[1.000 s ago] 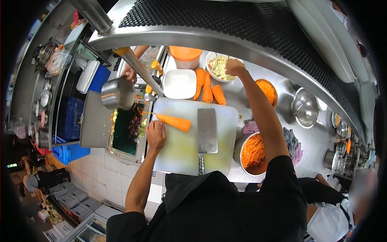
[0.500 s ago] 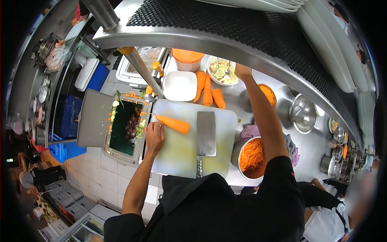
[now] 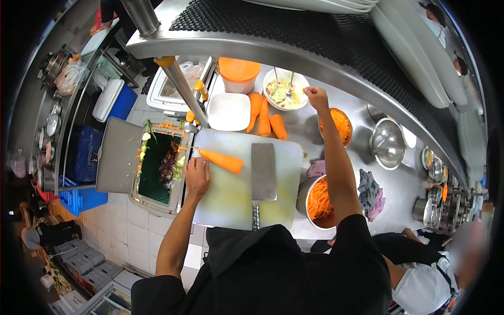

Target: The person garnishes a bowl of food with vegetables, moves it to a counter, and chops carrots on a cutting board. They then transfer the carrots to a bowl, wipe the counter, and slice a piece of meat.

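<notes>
My left hand [image 3: 197, 177] rests at the left edge of the white cutting board [image 3: 220, 202], fingers curled together beside the narrow end of a peeled carrot [image 3: 223, 160]. What those fingers hold, if anything, is too small to make out. A cleaver [image 3: 263, 170] lies flat on the board, handle toward me. My right hand [image 3: 316, 98] is raised at the right rim of a white bowl [image 3: 277, 103] of pale food with two utensils in it. Its thumb and fingers are pinched; anything between them cannot be made out.
Behind the board are several carrots [image 3: 263, 118], a white dish [image 3: 228, 111] and an orange-lidded tub [image 3: 239, 71]. Pots of shredded carrot [image 3: 320, 202] and a metal bowl [image 3: 387, 143] stand right. A scrap bin [image 3: 157, 173] is left; a shelf [image 3: 220, 46] overhangs. A co-worker [image 3: 425, 278] stands lower right.
My right hand shows more fully from under the shelf edge, its fingers now pinched in view. The whole view has shifted slightly. My left hand stays beside the carrot.
</notes>
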Motion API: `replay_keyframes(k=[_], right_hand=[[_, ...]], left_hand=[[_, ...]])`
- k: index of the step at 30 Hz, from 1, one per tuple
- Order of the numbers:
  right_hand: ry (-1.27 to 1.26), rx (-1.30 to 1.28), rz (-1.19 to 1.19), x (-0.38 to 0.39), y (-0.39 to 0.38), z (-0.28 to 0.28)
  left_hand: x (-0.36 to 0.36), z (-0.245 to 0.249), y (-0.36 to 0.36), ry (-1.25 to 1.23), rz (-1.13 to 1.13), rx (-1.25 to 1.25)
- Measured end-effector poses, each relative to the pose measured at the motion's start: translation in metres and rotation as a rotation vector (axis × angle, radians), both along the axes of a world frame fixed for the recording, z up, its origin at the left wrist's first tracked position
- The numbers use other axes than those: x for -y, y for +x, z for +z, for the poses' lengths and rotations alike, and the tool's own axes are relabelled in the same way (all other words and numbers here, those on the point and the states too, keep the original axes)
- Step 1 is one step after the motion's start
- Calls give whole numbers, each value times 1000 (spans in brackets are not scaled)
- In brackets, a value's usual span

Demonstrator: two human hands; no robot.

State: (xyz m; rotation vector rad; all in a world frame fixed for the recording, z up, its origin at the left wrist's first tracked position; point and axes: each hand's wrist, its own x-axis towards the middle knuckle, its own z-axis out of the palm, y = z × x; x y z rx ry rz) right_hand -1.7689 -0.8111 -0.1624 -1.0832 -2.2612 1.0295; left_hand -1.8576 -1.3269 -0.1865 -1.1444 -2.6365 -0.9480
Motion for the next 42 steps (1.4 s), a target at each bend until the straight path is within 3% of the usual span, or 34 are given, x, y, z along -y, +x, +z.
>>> replay_keyframes(k=[2, 3, 5, 9, 13, 15, 16, 20, 21, 22, 23, 24, 25, 28, 30, 31, 32, 33, 34, 35, 36, 39, 42], right_hand=[[-432, -176, -67, 18, 9, 15], [-424, -188, -67, 23, 11, 20], [-641, -329, -165, 33, 14, 27], [-722, -562, -248, 72, 33, 63], [-899, -956, -123, 139, 79, 115], [-855, -1020, -113, 191, 108, 160], [-793, -1142, 49, 219, 122, 179], [-828, -1272, 18, 330, 172, 277], [-730, -1373, 226, 346, 183, 286], [-782, -1380, 271, 365, 197, 303], [-656, -1378, 590, 367, 207, 308], [-596, -1345, 646, 378, 215, 323], [-568, -1290, 640, 388, 223, 328], [-296, -1566, 509, 401, 222, 356], [-304, -1174, 835, 384, 259, 354], [-126, -1268, 883, 368, 251, 350], [-122, -1123, 611, 372, 278, 349], [-43, -1171, 412, 358, 286, 323], [4, -1183, 64, 344, 289, 307], [21, -837, -81, 309, 306, 300], [-21, -709, -205, 276, 304, 282], [-7, 48, -289, 175, 325, 185], [-266, 310, -126, 109, 315, 93]], left_hand=[[0, 1, -2, 21, -7, -14], [-1, 1, -2, 16, -2, -14], [0, 2, 0, 17, 0, -24], [1, 0, -2, 9, -7, -15], [1, -3, -1, 42, 6, -20], [1, -4, -2, 24, 14, -34], [0, -4, -1, 26, 19, -30], [0, -6, 0, 36, 12, -57], [0, -5, 0, 34, 3, -68], [-3, -4, -2, 56, -29, -76], [-3, -4, -2, 35, -3, -48], [1, -6, 1, -1, 22, -14], [-2, -8, 2, 1, -10, -19], [3, -21, -5, 13, 22, -21], [3, -23, -9, -14, 2, -69], [7, -23, -8, -9, 19, -106], [7, -23, -6, -12, 20, -103], [7, -20, -5, -8, 24, -103], [-1, -17, -5, -18, 33, -101], [0, -13, -2, -7, 50, -65], [6, -11, -1, 6, 60, -33], [7, -19, -5, 29, 45, -67], [6, -14, -2, 16, 52, -48]])
